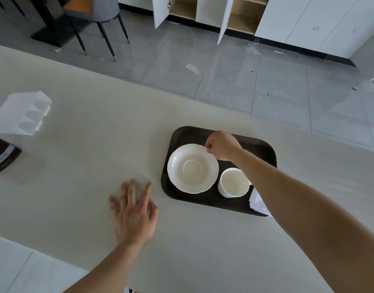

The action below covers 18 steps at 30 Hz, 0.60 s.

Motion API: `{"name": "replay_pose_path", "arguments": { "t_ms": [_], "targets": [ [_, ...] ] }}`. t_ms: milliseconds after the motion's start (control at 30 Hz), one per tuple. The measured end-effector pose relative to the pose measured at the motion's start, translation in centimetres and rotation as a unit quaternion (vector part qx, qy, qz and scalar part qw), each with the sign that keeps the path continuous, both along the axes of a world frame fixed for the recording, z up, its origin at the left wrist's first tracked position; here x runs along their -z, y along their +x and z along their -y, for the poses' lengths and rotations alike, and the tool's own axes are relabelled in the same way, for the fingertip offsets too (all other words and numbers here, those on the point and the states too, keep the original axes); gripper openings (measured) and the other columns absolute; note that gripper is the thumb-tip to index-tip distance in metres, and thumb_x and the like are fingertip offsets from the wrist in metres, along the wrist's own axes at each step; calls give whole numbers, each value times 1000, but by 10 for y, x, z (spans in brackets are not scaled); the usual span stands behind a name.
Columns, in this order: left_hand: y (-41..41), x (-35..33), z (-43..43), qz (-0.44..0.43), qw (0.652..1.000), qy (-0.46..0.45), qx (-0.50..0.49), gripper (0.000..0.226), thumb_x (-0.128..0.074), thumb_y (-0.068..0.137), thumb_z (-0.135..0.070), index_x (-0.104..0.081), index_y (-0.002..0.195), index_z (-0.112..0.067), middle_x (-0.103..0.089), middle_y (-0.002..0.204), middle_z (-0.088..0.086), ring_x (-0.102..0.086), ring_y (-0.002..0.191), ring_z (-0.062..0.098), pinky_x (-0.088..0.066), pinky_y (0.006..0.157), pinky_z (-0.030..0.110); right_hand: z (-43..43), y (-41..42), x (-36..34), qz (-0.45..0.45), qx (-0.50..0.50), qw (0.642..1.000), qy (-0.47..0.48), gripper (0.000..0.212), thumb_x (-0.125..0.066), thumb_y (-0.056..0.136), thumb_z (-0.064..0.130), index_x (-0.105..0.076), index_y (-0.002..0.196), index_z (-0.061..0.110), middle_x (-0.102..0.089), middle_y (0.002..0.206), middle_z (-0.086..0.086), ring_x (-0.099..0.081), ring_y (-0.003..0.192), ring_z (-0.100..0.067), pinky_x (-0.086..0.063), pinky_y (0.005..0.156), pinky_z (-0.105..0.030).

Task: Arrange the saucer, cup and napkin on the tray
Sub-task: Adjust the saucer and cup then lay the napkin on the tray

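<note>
A dark brown tray (183, 135) lies on the pale table. On its left part sits a white saucer (192, 168). My right hand (223, 145) pinches the saucer's far right rim. A white cup (233, 182) stands upright on the tray just right of the saucer, its handle hidden under my forearm. A folded white napkin (258, 203) lies at the tray's near right corner, partly covered by my arm. My left hand (134, 212) rests flat on the table left of the tray, fingers spread, holding nothing.
A clear plastic holder (23, 112) and a dark packet (3, 156) sit at the table's left. Beyond the far table edge are a grey tiled floor, a chair (97, 11) and white cabinets with open doors (224, 17).
</note>
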<state>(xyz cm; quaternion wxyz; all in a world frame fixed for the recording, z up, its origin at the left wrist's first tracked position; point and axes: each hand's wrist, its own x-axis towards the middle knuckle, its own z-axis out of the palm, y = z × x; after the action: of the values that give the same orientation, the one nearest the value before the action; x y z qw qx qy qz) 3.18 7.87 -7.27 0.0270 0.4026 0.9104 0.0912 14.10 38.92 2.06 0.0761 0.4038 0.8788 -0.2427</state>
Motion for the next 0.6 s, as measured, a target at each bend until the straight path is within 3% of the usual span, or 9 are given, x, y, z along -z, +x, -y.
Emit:
{"name": "replay_pose_path", "arguments": {
  "t_ms": [267,400,600],
  "targets": [
    [0,0,0,1,1000,-4,2,56,-39,87,-38,-44,143,-36,-38,153,14,-27,146,37,-12,117,63,-12,-3,2,-33,91,995,5,18,-59,85,13,-75,88,21,-73,91,3,-66,85,-21,-54,72,-31],
    [0,-1,0,1,1000,-7,0,56,-40,87,-37,-44,143,-36,-38,154,14,-28,146,37,-14,117,63,-16,-2,1,-38,125,991,-2,20,-57,83,11,-74,85,20,-75,80,-1,-69,74,-22,-58,68,-32],
    [2,-4,-1,4,1000,-2,0,56,-39,87,-37,-45,143,-35,-40,153,15,-29,145,38,-15,116,64,-19,1,3,-54,160,986,-14,21,-54,84,7,-73,85,15,-76,76,-7,-72,67,-25,-61,73,-38]
  ]
}}
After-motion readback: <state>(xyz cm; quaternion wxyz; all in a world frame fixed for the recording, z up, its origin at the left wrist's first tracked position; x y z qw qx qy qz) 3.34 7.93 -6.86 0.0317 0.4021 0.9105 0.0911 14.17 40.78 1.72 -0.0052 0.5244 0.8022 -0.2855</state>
